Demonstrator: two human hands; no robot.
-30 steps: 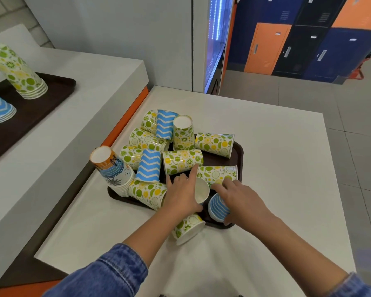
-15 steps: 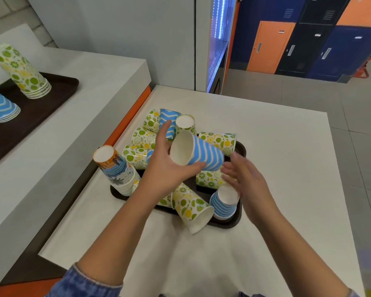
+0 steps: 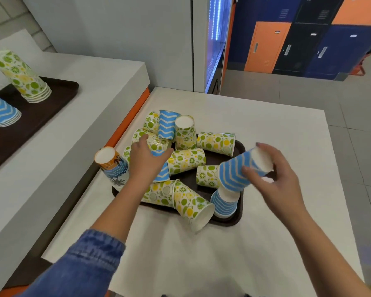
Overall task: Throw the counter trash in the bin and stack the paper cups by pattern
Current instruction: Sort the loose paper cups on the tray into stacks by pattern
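From the head camera: the right hand pinches a blue wavy-striped paper cup, tilted mouth-down, just above a short stack of matching blue striped cups at the near right corner of the dark brown tray. The left hand, fingers spread, presses onto a blue chevron paper cup among the lime-patterned paper cups mid-tray.

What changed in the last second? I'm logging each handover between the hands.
The blue striped cup passed from the left hand to the right hand, now tilted over the striped stack. The left hand reached back into the pile. The tray stayed put.
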